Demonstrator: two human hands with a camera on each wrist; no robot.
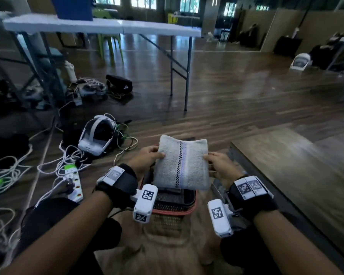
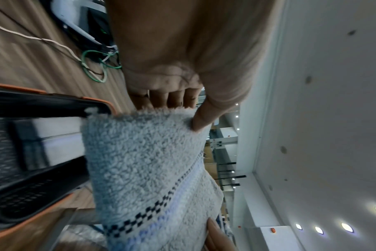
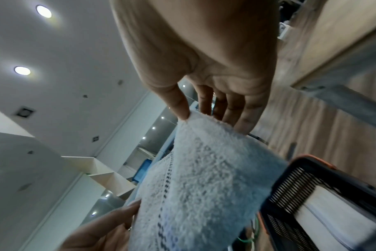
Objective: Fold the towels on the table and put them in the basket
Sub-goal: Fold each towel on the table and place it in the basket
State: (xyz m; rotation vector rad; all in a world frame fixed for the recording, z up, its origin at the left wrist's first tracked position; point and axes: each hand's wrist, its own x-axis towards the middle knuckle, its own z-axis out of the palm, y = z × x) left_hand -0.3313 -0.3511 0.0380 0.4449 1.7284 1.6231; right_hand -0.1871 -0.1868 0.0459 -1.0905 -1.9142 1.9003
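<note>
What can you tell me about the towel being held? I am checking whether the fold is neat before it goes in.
The towel is pale grey terry cloth, fluffy, folded into a compact rectangle. A dark checkered line and a pale blue band run along it. It is held roughly level in the air, above the black basket with the orange rim, not touching it. The left hand and the right hand each pinch an opposite edge, thumbs on top. The edges look fairly even.
</note>
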